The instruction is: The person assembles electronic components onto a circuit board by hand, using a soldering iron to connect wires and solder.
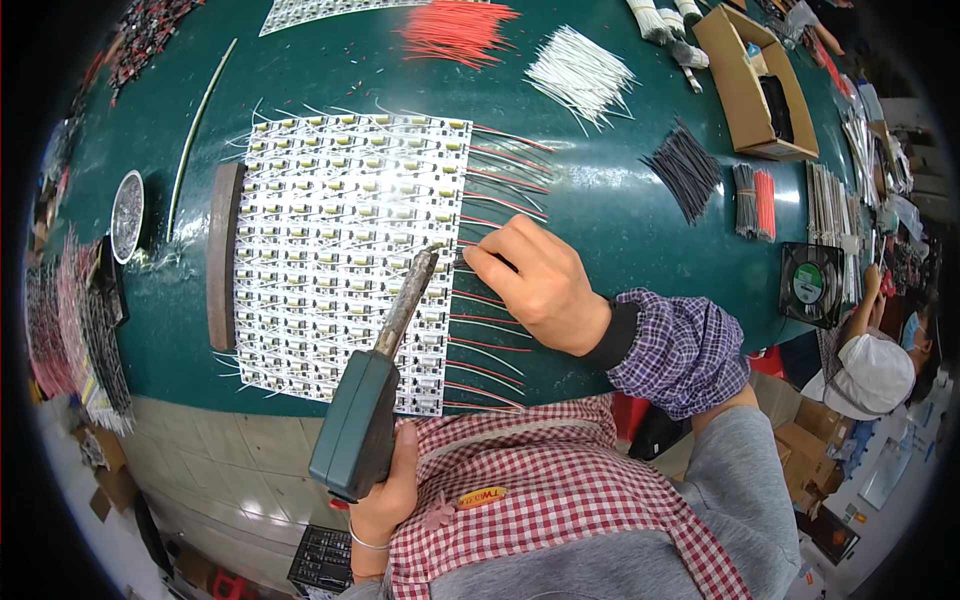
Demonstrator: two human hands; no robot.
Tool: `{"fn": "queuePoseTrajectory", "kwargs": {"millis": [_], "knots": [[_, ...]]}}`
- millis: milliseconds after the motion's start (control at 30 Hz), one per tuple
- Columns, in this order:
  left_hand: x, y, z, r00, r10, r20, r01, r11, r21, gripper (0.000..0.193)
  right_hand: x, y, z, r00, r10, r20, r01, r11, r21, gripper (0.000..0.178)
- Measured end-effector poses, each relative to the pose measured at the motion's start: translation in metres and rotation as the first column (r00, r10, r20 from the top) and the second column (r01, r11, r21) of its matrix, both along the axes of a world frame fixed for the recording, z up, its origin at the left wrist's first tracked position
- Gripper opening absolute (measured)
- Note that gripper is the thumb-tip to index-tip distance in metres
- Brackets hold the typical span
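A large white panel of circuit boards [345, 235], set with rows of small components, lies on the green table. Red and white wires [500, 375] stick out along its right edge. My left hand [383, 500] is closed round the handle of a dark green soldering iron [355, 425], whose tip is at the panel's right edge. Close by that tip, my right hand [545, 285] pinches a thin wire at the same edge. The fingers hide most of this wire.
A dark bar [225, 257] runs along the panel's left edge, with a small oval dish [127, 217] farther left. Beyond the panel lie red wires [455, 32], white wires [580, 72] and black wires [683, 172]. A cardboard box [740, 85] and a small fan [808, 284] stand right.
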State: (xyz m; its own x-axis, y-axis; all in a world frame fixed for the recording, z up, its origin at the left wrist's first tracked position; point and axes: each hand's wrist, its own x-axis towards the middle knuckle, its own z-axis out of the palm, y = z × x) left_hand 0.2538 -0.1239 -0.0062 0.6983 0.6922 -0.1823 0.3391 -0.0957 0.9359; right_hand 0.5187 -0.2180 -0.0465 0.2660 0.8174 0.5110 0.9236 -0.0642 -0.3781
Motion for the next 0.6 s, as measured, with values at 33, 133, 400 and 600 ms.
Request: {"fn": "queuePoseTrajectory", "kwargs": {"millis": [33,133,400,600], "knots": [[-0.001,0.000,0.001,1.000,-0.012,-0.016,0.012,1.000,0.018,0.043,0.000,0.000,0.000,1.000,-0.005,0.003,0.005,1.000,0.003,0.023],[0.006,-0.002,0.014,0.996,0.043,-0.076,-0.046,0.998,-0.034,0.028,0.000,0.001,-0.001,1.000,-0.001,0.011,0.001,0.999,0.049,0.024],[0.005,-0.004,0.015,0.985,0.107,-0.133,-0.105,0.994,0.020,0.021,-0.013,-0.006,0.000,1.000,0.012,0.017,-0.013,0.999,0.046,0.026],[0.011,-0.002,0.016,0.992,0.075,-0.099,-0.068,0.995,0.068,0.019,-0.013,-0.006,-0.001,0.999,0.024,0.025,-0.024,0.999,0.026,0.026]]}}
